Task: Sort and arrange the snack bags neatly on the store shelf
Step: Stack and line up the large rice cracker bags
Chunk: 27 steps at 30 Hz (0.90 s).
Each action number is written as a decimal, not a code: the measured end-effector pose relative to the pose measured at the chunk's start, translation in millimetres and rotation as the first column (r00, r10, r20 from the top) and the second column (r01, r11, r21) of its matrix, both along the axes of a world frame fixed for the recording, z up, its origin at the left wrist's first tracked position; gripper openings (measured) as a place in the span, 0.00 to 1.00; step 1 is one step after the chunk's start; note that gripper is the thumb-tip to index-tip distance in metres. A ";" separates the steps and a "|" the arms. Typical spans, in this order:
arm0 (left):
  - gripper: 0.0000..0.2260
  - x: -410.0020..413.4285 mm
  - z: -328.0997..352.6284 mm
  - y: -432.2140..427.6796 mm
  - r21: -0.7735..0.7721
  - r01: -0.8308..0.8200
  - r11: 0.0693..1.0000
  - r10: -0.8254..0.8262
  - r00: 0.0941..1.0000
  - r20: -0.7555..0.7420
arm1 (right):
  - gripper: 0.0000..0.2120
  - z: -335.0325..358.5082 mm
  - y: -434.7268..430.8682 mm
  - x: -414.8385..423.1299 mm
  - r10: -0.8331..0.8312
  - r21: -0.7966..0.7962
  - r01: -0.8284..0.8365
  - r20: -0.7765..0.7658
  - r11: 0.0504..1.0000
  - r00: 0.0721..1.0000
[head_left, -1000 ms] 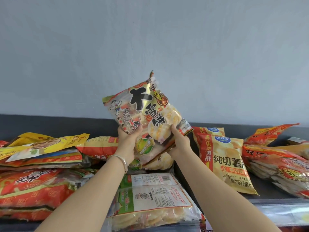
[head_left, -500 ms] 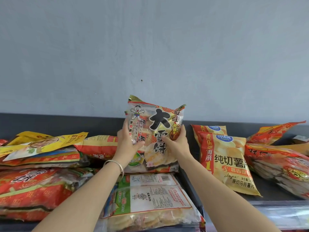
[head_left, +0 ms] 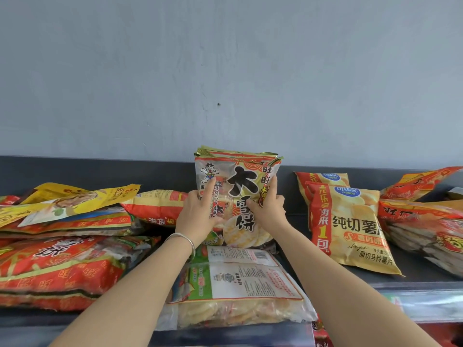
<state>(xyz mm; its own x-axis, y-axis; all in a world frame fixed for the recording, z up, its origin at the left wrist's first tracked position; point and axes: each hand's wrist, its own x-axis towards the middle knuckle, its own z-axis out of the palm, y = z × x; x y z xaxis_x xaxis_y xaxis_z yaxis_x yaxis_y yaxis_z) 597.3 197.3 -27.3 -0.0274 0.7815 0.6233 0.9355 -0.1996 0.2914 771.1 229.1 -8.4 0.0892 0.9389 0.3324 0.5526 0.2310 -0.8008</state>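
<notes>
Both hands, the left hand [head_left: 198, 216] and right hand [head_left: 269, 209], curl their fingers round the sides of an upright red-and-gold plastic rice-cracker bag [head_left: 241, 186] mid-way along the dark grey shelf [head_left: 423, 278], just behind a flat clear cracker bag [head_left: 238, 284].

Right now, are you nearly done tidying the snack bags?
No. The two yellow chip bags stand upright. The left hand and right hand hold a rice cracker bag upright. The left pile, the face-down bag in front and the right heap lie untidy.
</notes>
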 end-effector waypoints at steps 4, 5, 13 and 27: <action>0.42 -0.2 6.7 -6.2 0.030 -0.024 0.999 0.024 1.000 0.014 | 0.39 2.7 -16.4 -5.9 -0.130 0.119 0.120 0.080 0.986 0.988; 0.40 -0.4 9.0 -8.9 0.056 -0.030 0.998 0.029 0.999 0.023 | 0.36 2.4 -22.5 -7.2 -0.178 0.206 0.155 0.100 0.966 0.979; 0.21 4.9 17.7 -45.8 0.110 -0.059 0.992 0.060 0.998 -0.004 | 0.15 0.5 -57.7 -10.2 -0.124 0.368 0.001 0.310 0.930 0.943; 0.06 0.4 -1.9 -123.1 -0.454 0.085 0.887 -0.004 0.984 0.177 | 0.32 -10.3 -131.4 -8.1 0.620 -0.364 -0.555 0.681 0.748 0.389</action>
